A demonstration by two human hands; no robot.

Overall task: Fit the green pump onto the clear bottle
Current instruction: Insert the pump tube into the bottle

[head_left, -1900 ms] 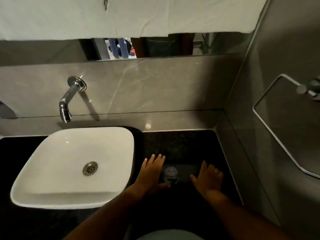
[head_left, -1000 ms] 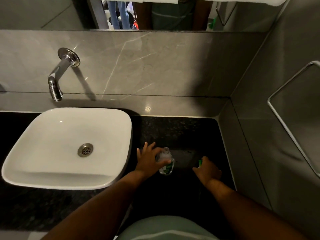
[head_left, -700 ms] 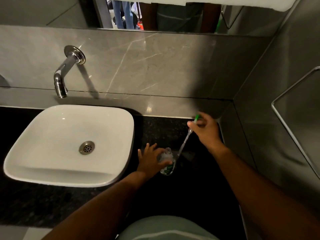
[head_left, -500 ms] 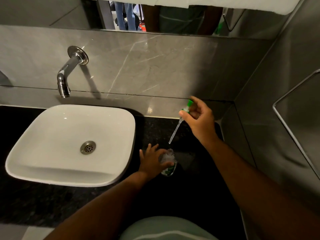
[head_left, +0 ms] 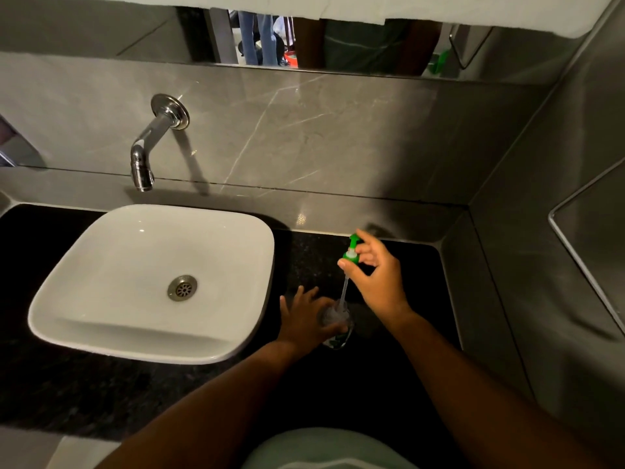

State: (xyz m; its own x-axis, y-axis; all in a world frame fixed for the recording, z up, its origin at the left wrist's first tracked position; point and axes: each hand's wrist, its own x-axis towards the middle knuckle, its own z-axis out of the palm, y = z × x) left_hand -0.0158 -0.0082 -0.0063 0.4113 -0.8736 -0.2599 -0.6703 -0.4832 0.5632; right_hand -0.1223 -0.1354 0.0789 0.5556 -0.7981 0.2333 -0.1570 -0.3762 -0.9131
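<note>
Nearest to me, at the bottom edge of the view, I see a pale grey-green garment [head_left: 324,448] and two bare forearms reaching out over the black speckled stone counter [head_left: 101,394].

My left hand [head_left: 306,319] is wrapped round the small clear plastic bottle [head_left: 336,321], fingers curled about its left side and thumb across the front. The bottle stands upright on the counter's right half, between the basin and the right wall. It carries a label with green on it near the base, but I cannot read any writing.

Just above it, my right hand [head_left: 375,275] pinches the green plastic pump head [head_left: 351,253] between thumb and fingertips, the other fingers loosely bent. The pump's clear dip tube [head_left: 345,289] hangs down from the collar, and its lower end meets the bottle's mouth; the collar is well above the neck, not seated.

To the left sits the white square ceramic basin [head_left: 101,275] with its round metal drain [head_left: 182,288]. Beyond it, the chrome wall-mounted spout [head_left: 148,147] juts from the grey veined stone backsplash [head_left: 321,130]. Farther up runs a strip of mirror [head_left: 338,45], and a metal rail [head_left: 581,252] crosses the right wall.
</note>
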